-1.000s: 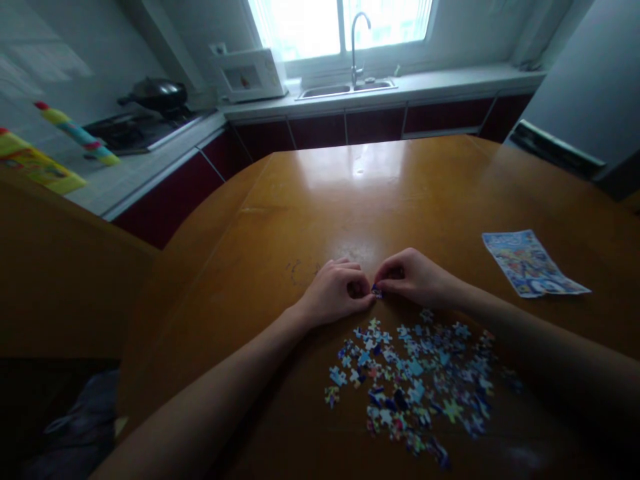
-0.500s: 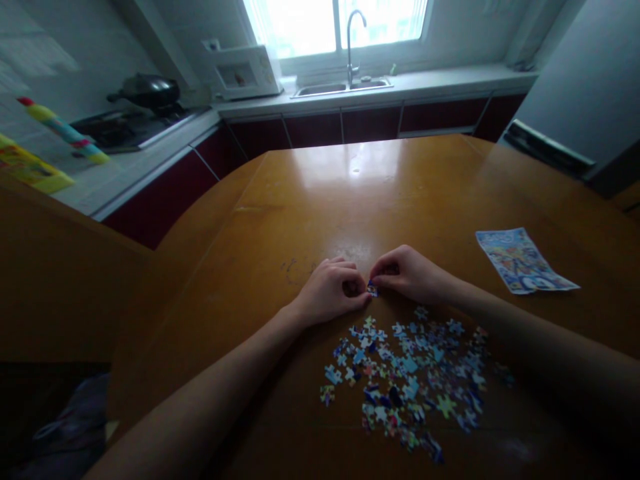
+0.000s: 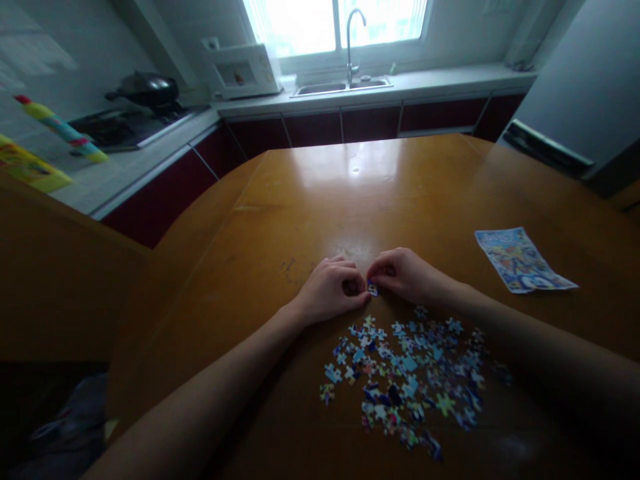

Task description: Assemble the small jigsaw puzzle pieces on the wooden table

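Head view suggests little is done: the right hand point(image 3: 409, 275) pinches a small puzzle bit point(image 3: 373, 289) on the table point(image 3: 320, 220), the left hand point(image 3: 330, 290) at its left edge, grip unclear, while the nearer heap point(image 3: 410, 363) appears left unjoined.

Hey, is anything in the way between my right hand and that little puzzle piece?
Nothing visible: the fingertips of your right hand appear to touch the small puzzle piece. Your left hand is on its other side; the loose pieces lie nearer you.
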Available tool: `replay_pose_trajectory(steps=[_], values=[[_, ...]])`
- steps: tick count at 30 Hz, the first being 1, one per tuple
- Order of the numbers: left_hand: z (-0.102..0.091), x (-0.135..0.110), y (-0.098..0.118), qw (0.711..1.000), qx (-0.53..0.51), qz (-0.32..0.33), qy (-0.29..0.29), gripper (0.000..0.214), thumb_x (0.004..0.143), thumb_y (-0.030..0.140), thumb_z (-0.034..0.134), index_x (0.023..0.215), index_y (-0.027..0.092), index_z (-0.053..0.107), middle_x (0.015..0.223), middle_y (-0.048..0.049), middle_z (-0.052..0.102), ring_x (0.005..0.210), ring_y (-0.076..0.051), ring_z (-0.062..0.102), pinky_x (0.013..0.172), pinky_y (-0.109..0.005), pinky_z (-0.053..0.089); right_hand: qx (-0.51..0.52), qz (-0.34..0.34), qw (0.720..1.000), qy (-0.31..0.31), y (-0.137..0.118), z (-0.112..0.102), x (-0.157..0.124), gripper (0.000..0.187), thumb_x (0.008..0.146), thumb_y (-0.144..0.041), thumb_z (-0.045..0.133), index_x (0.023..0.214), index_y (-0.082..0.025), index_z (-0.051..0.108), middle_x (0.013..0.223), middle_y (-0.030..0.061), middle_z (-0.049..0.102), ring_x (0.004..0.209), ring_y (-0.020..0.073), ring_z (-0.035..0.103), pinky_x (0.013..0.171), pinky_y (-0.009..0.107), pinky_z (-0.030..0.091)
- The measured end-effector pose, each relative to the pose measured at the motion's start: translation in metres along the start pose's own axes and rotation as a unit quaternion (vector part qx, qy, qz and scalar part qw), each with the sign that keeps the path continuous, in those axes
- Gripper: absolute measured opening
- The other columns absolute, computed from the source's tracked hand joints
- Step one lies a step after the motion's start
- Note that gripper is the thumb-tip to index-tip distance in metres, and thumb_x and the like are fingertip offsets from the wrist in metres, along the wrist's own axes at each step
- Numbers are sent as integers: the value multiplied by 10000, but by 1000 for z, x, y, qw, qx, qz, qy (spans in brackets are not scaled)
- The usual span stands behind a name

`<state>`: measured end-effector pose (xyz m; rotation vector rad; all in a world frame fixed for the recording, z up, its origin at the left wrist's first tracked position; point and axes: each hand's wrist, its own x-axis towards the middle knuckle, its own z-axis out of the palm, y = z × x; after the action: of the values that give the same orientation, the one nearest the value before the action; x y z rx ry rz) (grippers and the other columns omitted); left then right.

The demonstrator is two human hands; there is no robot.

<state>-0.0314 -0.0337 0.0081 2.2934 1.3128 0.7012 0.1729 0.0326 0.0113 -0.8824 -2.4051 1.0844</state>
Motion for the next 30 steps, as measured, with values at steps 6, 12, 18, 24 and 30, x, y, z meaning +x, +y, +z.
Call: replay_pose_trajectory(steps=[6, 12, 18, 24, 30], values=[[0, 1, 0, 1000, -1, 5, 0, 166, 829, 296, 712, 698, 202, 671, 737, 10, 653, 748, -153, 551, 740, -303, 412, -38, -14, 999, 6, 2, 1, -1, 174, 791, -140, 639, 803, -241, 781, 776, 31, 706, 687, 158, 601, 647, 302, 451], [-1, -1, 1, 1000, -7, 4, 6, 116, 831, 300, 726, 765, 206, 705, 775, -3, 653, 789, -163, 569, 750, -305, 424, -23, 16, 999, 19, 3, 2, -1, 76, 790, -193, 678, 833, -215, 737, 726, 17, 683, 646, 146, 572, 607, 292, 428], [0, -3, -2, 999, -38, 27, -12, 112, 890, 322, 687, 917, 272, 784, 842, -24, 667, 824, -168, 584, 781, -312, 448, 24, 24, 999, 27, 6, 2, 1, 49, 768, -195, 720, 813, -180, 707, 662, -3, 644, 600, 121, 535, 566, 266, 406], [0, -2, -1, 999, -38, 23, -6, 108, 883, 312, 699, 876, 250, 788, 821, -28, 668, 811, -167, 585, 765, -305, 453, 50, 18, 998, 20, 5, -1, 1, 52, 812, -195, 684, 805, -158, 719, 657, 4, 632, 599, 116, 518, 551, 263, 396], [1, -3, -1, 999, -41, 13, 1, 118, 887, 322, 696, 870, 255, 791, 805, -24, 654, 805, -164, 586, 744, -298, 452, -14, -18, 1000, 19, -2, -4, -12, 85, 821, -254, 701, 794, -178, 728, 755, 28, 627, 650, 128, 540, 583, 285, 413]])
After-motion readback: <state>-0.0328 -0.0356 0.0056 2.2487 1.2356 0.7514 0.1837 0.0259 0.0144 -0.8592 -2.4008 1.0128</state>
